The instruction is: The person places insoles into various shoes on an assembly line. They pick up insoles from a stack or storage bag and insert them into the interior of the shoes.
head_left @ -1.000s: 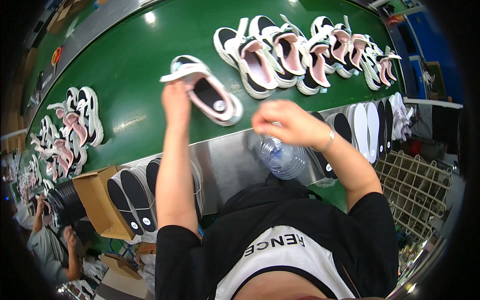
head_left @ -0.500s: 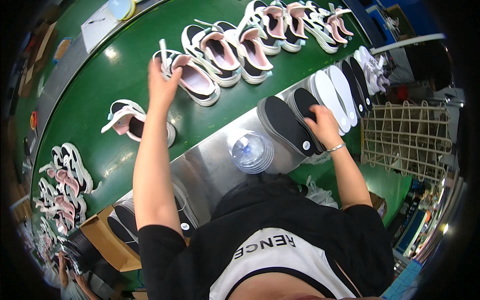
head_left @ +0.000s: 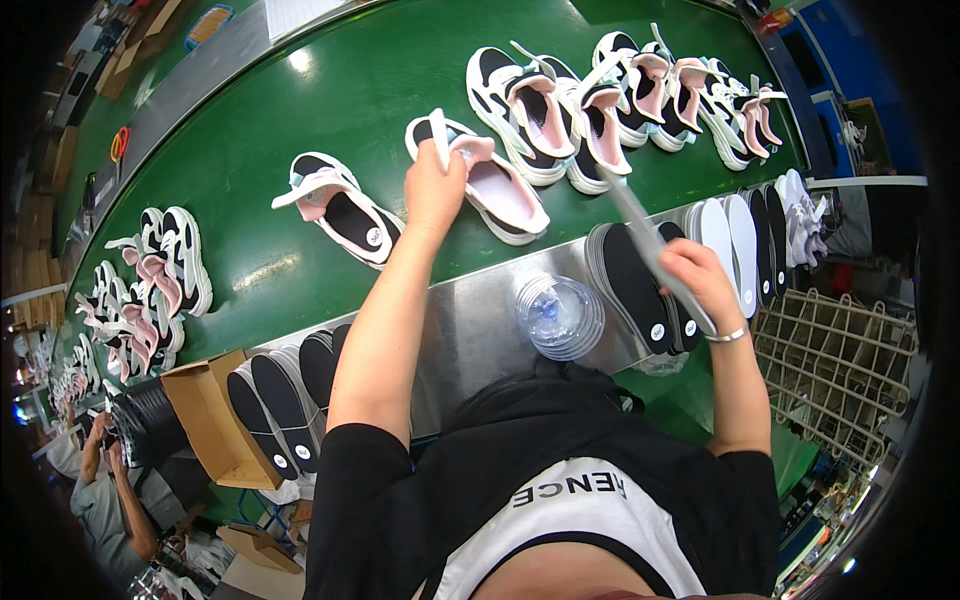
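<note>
My left hand is closed on the tongue of a white, black and pink sneaker, whose pale inside shows. In my right hand is an insole, raised and tilted almost edge-on, its grey side showing. Below it lie two stacks of black insoles, partly hidden by the hand. Left of my left hand sits another sneaker with a black insole with a round white sticker inside.
More sneakers stand along the far right of the green table, others at the left. Nested clear plastic cups stand on the metal strip. White insoles, a cardboard box, a wire rack and another person surround me.
My right hand has lifted an insole off the black stack and holds it up. My left hand still grips the same sneaker. The whole view has shifted, so things appear further right.
</note>
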`<state>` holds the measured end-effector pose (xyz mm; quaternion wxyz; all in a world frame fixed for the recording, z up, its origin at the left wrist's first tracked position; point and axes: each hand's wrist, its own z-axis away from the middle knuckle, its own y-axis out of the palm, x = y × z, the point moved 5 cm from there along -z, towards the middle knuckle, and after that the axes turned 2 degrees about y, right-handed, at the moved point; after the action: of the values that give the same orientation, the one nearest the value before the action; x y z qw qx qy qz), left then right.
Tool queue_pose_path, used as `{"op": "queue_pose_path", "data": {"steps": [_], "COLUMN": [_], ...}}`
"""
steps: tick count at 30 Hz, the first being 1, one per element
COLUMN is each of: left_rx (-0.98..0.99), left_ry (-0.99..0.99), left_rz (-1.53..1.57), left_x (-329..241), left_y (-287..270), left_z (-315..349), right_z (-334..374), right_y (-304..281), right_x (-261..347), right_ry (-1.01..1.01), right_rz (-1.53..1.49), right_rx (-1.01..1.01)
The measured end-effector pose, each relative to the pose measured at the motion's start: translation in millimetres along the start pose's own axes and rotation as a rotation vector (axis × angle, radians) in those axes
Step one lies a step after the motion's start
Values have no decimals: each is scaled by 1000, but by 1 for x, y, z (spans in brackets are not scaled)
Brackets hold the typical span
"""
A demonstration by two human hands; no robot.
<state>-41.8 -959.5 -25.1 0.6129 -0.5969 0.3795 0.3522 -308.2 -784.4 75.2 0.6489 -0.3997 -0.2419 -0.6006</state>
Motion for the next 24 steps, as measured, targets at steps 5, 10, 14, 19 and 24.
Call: {"op": "queue_pose_path", "data": {"steps": [5, 10, 14, 19, 24], "left_rx": [-14, -6, -45, -70, -106], "left_ry": [72, 103, 98, -8, 45], "left_rz": [-97, -155, -83, -149, -178], "left_x": [-18, -22, -18, -12, -14], "left_y": [7, 4, 5, 6, 7], "left_z": [9, 16, 17, 17, 16], "right_z": [-76, -117, -99, -70, -86], "right_y": [91, 166, 153, 128, 159], "right_x": [41, 37, 42, 54, 51], "right_ry": [-249, -545, -824, -445, -717], "right_rz": [673, 1253, 1385, 1462, 1490], "right_rx": [279, -26, -90, 73, 129]}}
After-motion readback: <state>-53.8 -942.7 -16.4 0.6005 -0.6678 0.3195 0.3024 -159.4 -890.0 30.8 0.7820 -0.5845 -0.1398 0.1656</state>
